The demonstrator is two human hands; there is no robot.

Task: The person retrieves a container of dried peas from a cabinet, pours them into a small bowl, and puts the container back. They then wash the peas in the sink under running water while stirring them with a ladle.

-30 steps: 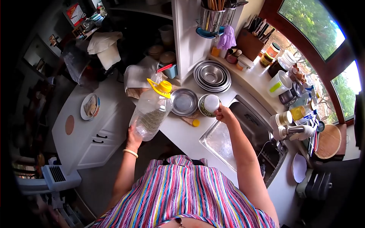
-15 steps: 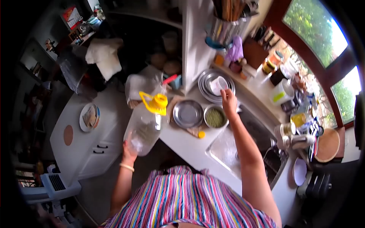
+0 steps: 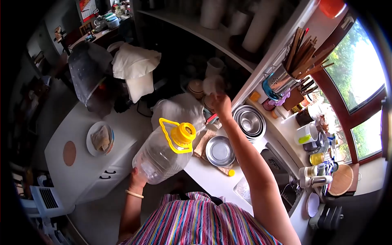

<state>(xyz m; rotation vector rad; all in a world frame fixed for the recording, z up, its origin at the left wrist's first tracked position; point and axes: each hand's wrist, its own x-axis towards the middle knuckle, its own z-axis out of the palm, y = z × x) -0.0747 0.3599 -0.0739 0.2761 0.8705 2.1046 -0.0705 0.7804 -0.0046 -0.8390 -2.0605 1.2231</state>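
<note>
Since half a second ago, the right hand point(image 3: 221, 105) has gone from over the nested bowls point(image 3: 249, 123) to the dark shelf side, taking the cup point(image 3: 212, 85) with it; the view has swung too, and the bowl of green beans has dropped out of sight, probably behind the right forearm point(image 3: 261, 175).

Left hand point(image 3: 138, 179) and jug point(image 3: 157, 159) remain together. The fingers support the jug low on its side, near the base, and its yellow neck point(image 3: 183, 134) leans away from the body, towards the right hand's side. The right hand is closed on the cup, blurred by motion, in front of the lidded jar point(image 3: 196, 87); whether the cup holds anything cannot be told.

As for progress, the jug appears to have been opened: its mouth looks uncovered, and a yellow cap point(image 3: 231, 172) lies on the counter point(image 3: 204, 174), beyond and to the right of the left hand. No beans can be seen passing from cup to jug, and how much is left to move cannot be judged.

The jug lies nearer the body than the cup, which is beyond its neck and not touching it. Between the jug and the right forearm sits the metal plate point(image 3: 220, 151), with the white bag point(image 3: 175, 108) just beyond the neck.
</note>
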